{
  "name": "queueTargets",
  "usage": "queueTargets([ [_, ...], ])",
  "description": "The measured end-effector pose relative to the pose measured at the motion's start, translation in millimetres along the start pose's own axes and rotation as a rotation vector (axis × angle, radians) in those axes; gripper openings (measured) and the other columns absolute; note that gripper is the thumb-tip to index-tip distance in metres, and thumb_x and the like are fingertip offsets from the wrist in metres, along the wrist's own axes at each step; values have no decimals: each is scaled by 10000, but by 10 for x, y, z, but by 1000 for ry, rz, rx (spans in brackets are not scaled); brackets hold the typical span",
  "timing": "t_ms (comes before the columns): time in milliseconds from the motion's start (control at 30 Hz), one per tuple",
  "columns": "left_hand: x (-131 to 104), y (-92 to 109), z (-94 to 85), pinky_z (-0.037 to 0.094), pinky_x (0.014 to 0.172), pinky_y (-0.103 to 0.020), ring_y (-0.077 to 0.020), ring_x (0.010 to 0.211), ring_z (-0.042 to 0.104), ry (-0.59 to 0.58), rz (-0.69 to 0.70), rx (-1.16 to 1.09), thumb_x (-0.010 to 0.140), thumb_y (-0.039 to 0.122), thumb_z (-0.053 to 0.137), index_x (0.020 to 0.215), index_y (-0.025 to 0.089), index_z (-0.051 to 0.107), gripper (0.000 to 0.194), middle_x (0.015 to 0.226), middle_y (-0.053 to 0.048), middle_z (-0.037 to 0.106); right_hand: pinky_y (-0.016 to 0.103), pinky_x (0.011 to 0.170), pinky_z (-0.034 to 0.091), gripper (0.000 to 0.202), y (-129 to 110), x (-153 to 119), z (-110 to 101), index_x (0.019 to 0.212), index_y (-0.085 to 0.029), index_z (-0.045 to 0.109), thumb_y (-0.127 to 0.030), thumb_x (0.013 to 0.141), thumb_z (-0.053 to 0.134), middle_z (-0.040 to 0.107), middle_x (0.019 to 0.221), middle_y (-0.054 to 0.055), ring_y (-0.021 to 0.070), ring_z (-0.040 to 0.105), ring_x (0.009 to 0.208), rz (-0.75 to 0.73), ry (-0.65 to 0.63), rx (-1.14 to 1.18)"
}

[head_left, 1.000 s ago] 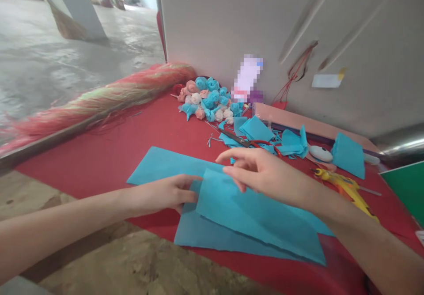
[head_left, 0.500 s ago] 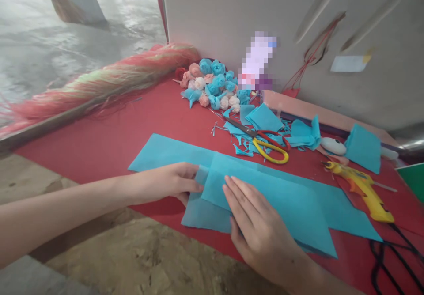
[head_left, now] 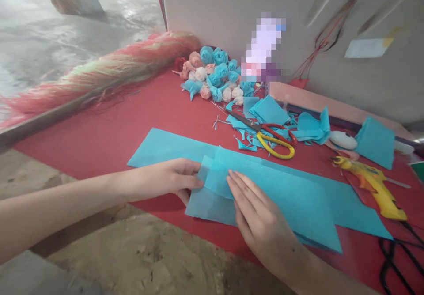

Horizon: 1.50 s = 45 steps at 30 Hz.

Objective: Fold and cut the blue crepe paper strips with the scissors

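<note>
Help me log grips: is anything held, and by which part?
The left hand pinches blue paper by its left edge; the right hand lies on top.

Left grip point(head_left: 180, 176) holding blue paper point(head_left: 281, 189); right grip point(head_left: 260, 217) flat on it; scissors point(head_left: 257, 127) beyond.

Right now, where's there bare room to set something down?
The widest bare red surface lies between the fringe bundle, the flower pile and the blue sheets; a smaller gap shows between the scissors and glue gun. Crowded: the back right, with paper scraps and folded blue paper, and the front, where the left hand and right hand are on the sheets.
</note>
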<state>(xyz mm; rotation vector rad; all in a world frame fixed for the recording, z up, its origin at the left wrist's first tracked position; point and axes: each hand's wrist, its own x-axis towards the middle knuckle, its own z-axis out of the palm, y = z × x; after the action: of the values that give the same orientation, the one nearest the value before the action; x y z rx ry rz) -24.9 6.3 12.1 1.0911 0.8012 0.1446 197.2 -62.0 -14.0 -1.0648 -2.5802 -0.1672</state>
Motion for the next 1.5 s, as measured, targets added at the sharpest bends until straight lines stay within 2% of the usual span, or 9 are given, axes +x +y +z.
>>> queueTargets([
  [167, 14, -1, 4, 492, 622, -184, -93, 665, 636, -3, 18, -44, 829, 322, 597, 864, 206, 679, 147, 800, 35, 706, 406, 1021, 474, 479, 17, 5, -29, 1274, 64, 468, -12, 817, 346, 513, 1326, 209, 271, 423, 1290, -1, -37, 32],
  [467, 20, -35, -9, 502, 652, -189, -82, 657, 598, 68, -53, -148, 806, 315, 617, 723, 158, 641, 180, 713, 28, 639, 348, 1033, 461, 465, 101, -48, -47, 1272, 15, 485, 53, 833, 335, 540, 1313, 175, 218, 432, 1287, 11, -1, 117],
  [600, 29, -38, 8, 507, 640, -215, -86, 598, 566, 181, -60, -236, 708, 296, 680, 610, 150, 580, 202, 607, 40, 570, 399, 1042, 450, 480, 64, -111, -94, 1311, 23, 432, 32, 842, 332, 489, 1357, 196, 253, 322, 1351, -55, -2, 155],
  [700, 41, -26, 25, 514, 657, -263, -110, 598, 564, 218, -71, -279, 633, 282, 714, 567, 154, 534, 231, 573, 42, 544, 375, 1041, 450, 461, 5, -112, -117, 1278, 20, 479, 20, 843, 324, 493, 1356, 178, 265, 333, 1342, -100, -21, 139],
  [867, 46, -4, 27, 510, 683, -280, -150, 671, 612, 104, -38, -298, 685, 231, 614, 701, 159, 651, 83, 652, 5, 647, 346, 1066, 416, 424, -56, -57, -97, 1190, -11, 568, -9, 862, 300, 570, 1274, 161, 236, 383, 1315, -154, 40, 139],
  [1100, 58, -24, -18, 507, 637, -269, -160, 672, 631, -49, 11, -320, 748, 194, 459, 942, 125, 681, 303, 804, -40, 717, 358, 1033, 441, 418, -49, -27, -116, 1184, -18, 570, -15, 880, 283, 571, 1268, 159, 258, 450, 1262, -173, -4, 121],
  [1267, 43, -12, 12, 510, 612, -246, -128, 617, 597, 82, -34, -370, 727, 208, 564, 729, 130, 616, 94, 637, 7, 644, 368, 1033, 437, 398, -61, -19, -106, 1177, -19, 574, -43, 906, 284, 577, 1263, 159, 267, 457, 1256, -176, 16, 123],
  [1333, 40, 7, 27, 512, 625, -235, -106, 592, 582, 143, -56, -340, 710, 231, 641, 653, 132, 586, 126, 593, 29, 611, 377, 1034, 431, 386, -67, -14, -85, 1175, -16, 577, -57, 915, 294, 578, 1263, 161, 281, 462, 1250, -180, 23, 118],
  [1500, 37, 39, 22, 502, 655, -222, -104, 576, 604, 62, -85, -169, 760, 272, 656, 651, 138, 629, 176, 625, 20, 668, 390, 1042, 416, 399, -70, -20, -51, 1206, -20, 560, -64, 922, 284, 557, 1294, 158, 280, 444, 1268, -190, 0, 105],
])
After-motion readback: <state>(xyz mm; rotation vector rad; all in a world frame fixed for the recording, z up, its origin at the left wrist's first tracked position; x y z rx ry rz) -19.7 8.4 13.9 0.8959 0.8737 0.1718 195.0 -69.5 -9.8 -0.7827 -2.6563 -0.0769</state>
